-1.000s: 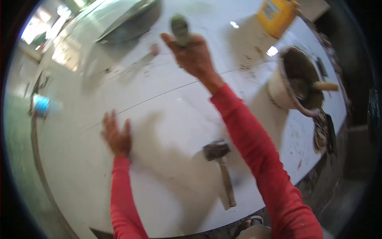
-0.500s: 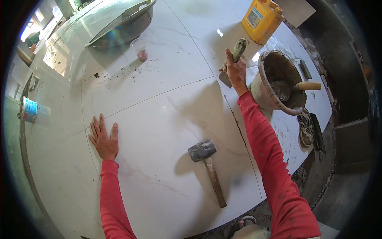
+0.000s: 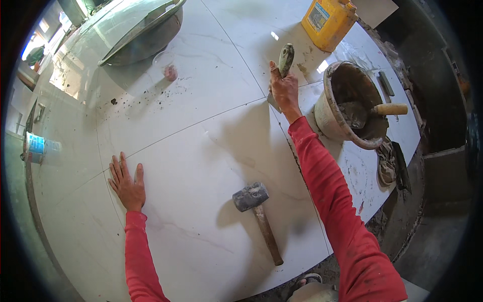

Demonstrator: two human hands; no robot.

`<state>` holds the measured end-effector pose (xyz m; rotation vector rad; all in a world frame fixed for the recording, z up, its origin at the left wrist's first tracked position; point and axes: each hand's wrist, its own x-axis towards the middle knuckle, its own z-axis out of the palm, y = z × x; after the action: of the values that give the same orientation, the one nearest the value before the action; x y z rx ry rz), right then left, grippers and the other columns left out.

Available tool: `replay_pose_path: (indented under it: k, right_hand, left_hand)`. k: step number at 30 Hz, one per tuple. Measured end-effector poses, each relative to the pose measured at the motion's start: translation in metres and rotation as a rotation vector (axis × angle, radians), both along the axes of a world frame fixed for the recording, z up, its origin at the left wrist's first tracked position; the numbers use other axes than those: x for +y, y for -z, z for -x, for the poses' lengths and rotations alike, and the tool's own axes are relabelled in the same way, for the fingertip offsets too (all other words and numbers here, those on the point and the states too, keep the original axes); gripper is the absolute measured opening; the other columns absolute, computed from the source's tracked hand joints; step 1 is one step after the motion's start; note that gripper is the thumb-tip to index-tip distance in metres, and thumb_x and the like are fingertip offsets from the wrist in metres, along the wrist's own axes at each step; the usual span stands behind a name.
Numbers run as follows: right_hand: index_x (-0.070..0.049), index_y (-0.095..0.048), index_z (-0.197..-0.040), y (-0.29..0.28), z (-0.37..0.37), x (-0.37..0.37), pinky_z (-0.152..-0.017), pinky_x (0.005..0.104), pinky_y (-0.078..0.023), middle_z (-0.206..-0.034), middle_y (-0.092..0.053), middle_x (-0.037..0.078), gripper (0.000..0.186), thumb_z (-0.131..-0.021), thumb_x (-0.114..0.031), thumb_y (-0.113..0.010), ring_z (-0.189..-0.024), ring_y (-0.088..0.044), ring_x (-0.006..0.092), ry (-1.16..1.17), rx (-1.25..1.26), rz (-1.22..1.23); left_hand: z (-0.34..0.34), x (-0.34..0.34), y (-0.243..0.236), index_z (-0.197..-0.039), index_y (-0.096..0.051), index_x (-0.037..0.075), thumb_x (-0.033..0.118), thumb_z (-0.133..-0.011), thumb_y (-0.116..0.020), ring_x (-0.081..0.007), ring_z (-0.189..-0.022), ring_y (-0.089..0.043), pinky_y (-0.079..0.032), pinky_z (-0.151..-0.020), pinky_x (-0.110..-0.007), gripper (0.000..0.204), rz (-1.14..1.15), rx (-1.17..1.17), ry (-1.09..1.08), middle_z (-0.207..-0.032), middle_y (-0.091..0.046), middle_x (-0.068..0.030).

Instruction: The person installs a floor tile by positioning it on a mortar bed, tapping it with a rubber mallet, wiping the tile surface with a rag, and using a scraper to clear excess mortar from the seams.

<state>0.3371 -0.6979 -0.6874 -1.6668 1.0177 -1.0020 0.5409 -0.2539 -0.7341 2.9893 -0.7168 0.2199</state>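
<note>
My left hand (image 3: 128, 186) lies flat on a large white marble-look floor tile (image 3: 186, 201), fingers spread, by a tile joint. My right hand (image 3: 286, 93) is closed round a putty knife (image 3: 286, 60) with a dirty handle pointing up. Its blade, mostly hidden behind the hand, is down by the corner where several tiles meet. Between my arms a rubber mallet (image 3: 251, 197) with a black head and wooden handle rests on the tile. Just right of my right hand stands a mortar-smeared bucket (image 3: 347, 108); a wooden-handled tool (image 3: 390, 109) leans in it.
A yellow jerrycan (image 3: 327, 22) stands beyond the bucket. Farther left are a large dark basin (image 3: 146, 40) and a clear cup (image 3: 170, 72) with reddish contents, near scattered crumbs. A dirty rag (image 3: 386, 166) and a blue-labelled can (image 3: 36, 145) lie toward the sides. The tile edge drops off at right.
My right hand has moved slightly left with the putty knife, along the tile joint's far end. The view has shifted a little; my left hand still lies flat.
</note>
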Motion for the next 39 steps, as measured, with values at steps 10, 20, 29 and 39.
replay_pose_path:
  k: [10,20,29,39]
  right_hand:
    - [-0.002,-0.061,-0.079,0.007,-0.002,-0.027,-0.054,0.0389,-0.044,-0.059,-0.054,0.006,0.046,-0.102,-0.041,-0.061,-0.053,-0.053,0.0167,-0.016,0.092,-0.111]
    - [0.001,-0.068,-0.092,0.013,-0.014,0.003,-0.066,0.0462,-0.048,-0.072,-0.064,0.021,0.035,-0.100,-0.032,-0.063,-0.070,-0.065,0.0399,-0.018,0.210,0.164]
    - [-0.001,-0.064,-0.079,0.013,-0.014,-0.003,-0.050,0.0400,-0.040,-0.056,-0.052,0.010,0.044,-0.100,-0.040,-0.064,-0.051,-0.048,0.0191,-0.079,0.248,0.111]
    - [-0.003,-0.067,-0.089,0.051,-0.045,0.012,-0.052,0.0404,-0.041,-0.065,-0.056,0.011,0.039,-0.101,-0.040,-0.061,-0.058,-0.053,0.0178,-0.054,0.146,0.561]
  left_hand:
    - [0.001,-0.002,-0.001,-0.163,-0.027,0.027,0.052,-0.102,-0.051,-0.0285,-0.156,-0.019,-0.014,-0.123,-0.060,0.069,0.017,0.010,0.010,-0.170,-0.022,-0.0036]
    - [0.002,-0.001,-0.003,-0.162,-0.028,0.027,0.052,-0.102,-0.051,-0.0289,-0.156,-0.019,-0.014,-0.123,-0.059,0.069,0.004,0.000,0.011,-0.170,-0.022,-0.0037]
    - [-0.002,0.002,0.000,-0.163,-0.027,0.028,0.054,-0.102,-0.050,-0.0288,-0.156,-0.020,-0.014,-0.124,-0.059,0.070,-0.004,-0.001,0.011,-0.170,-0.023,-0.0036]
    - [-0.012,0.037,0.008,-0.161,-0.033,0.024,0.053,-0.100,-0.056,-0.0290,-0.155,-0.024,-0.019,-0.120,-0.062,0.071,-0.008,-0.103,-0.001,-0.168,-0.028,-0.0062]
